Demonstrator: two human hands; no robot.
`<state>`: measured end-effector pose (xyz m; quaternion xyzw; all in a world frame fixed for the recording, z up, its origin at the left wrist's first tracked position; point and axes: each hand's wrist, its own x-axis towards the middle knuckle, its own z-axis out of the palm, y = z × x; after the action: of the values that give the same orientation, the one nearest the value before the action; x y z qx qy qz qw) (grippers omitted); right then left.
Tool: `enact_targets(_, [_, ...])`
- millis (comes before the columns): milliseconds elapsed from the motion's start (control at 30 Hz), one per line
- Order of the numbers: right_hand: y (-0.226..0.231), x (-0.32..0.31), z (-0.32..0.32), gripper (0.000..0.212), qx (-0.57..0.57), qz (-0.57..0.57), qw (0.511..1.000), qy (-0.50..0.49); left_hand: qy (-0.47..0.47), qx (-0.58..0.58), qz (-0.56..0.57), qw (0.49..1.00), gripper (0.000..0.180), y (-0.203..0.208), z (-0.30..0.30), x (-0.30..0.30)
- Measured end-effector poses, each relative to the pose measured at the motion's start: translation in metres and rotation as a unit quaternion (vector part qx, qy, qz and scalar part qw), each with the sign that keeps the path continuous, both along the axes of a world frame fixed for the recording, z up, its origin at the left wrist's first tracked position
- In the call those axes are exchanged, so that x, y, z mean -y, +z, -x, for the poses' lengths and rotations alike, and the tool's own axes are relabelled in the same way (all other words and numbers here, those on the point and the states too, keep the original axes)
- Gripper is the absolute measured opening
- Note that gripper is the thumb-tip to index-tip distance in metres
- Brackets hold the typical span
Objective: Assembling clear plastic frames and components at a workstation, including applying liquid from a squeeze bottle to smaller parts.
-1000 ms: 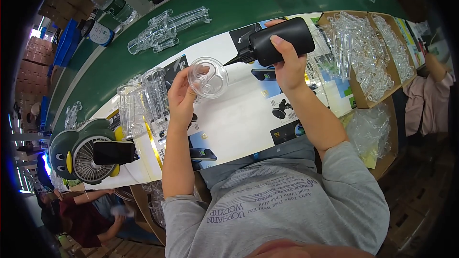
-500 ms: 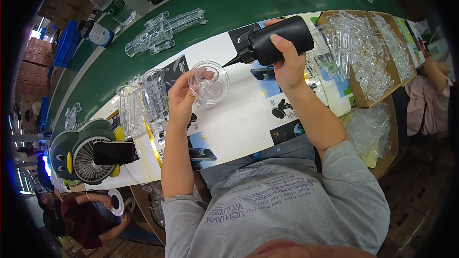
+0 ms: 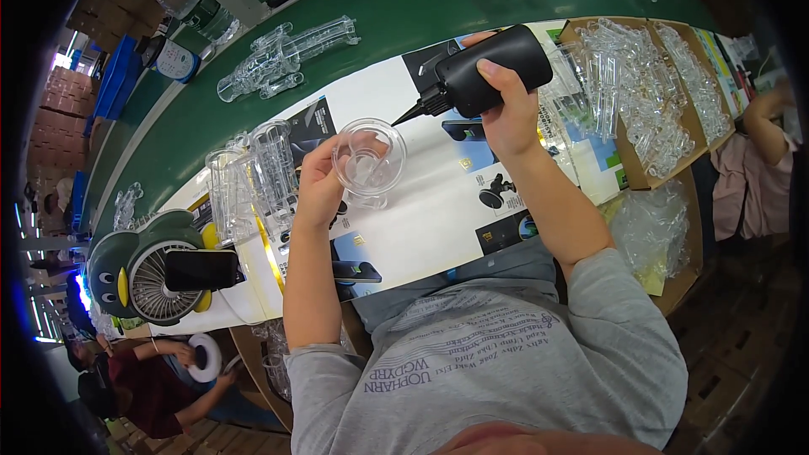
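Observation:
My left hand [image 3: 318,187] grips a clear, round, cup-like plastic part [image 3: 389,170] by its left side, its wide rim turned upward. In my right hand [image 3: 511,122] lies a black squeeze bottle [image 3: 529,52], tipped so that its thin pointed nozzle [image 3: 409,112] slants down to the left. The nozzle's tip sits at the part's upper right rim; whether it touches cannot be made out. Fingers of my right hand wrap round the bottle from both sides. Below both hands lies a printed white sheet [image 3: 421,215].
Clear tubes [image 3: 271,170] stand to the left, near a penguin-shaped fan [image 3: 150,286] and a phone [image 3: 202,270]. On the right is a cardboard box [image 3: 634,156] of clear parts. Clear assemblies [image 3: 291,55] lie on the green surface [image 3: 404,25]. A co-worker [image 3: 147,388] holds a white ring [image 3: 205,360].
The clear part in my left hand has turned and its rim sits slightly lower. The assemblies on the green surface have shifted a little left. The co-worker's white ring has tilted.

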<state>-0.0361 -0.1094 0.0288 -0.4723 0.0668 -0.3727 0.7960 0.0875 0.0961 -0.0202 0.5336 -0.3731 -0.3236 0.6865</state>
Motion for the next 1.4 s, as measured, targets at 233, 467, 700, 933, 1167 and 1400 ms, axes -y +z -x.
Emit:
enact_targets(233, [0.0015, 0.0, 0.0011, 0.031, -0.001, 0.001, 1.0, 0.02, -0.041, -0.006, -0.003, 0.999, 0.043, -0.0002, -0.0004, -0.0022])
enact_targets(467, [0.0022, -0.0004, 0.0001, 0.028, 0.029, -0.027, 0.999, 0.025, -0.016, -0.059, -0.027, 0.998, 0.041, 0.0027, 0.0039, 0.0001])
enact_targets(700, [0.0029, -0.001, 0.0014, 0.029, 0.014, -0.008, 0.999, 0.031, -0.075, -0.024, -0.019, 0.997, 0.044, -0.0016, -0.0018, -0.005])
enact_targets(933, [0.0034, -0.0016, 0.0016, 0.029, 0.01, -0.01, 0.999, 0.036, -0.095, -0.024, -0.01, 0.995, 0.042, 0.0008, -0.0008, -0.0043])
enact_targets(1167, [0.0022, -0.0013, 0.0012, 0.03, 0.008, -0.005, 0.999, 0.035, -0.087, -0.016, -0.018, 0.996, 0.041, 0.0024, 0.0, -0.0044])
enact_targets(1400, [0.0019, -0.0003, 0.0014, 0.03, 0.004, -0.004, 0.999, 0.035, -0.084, -0.014, -0.021, 0.996, 0.041, 0.0012, -0.0009, -0.0047])
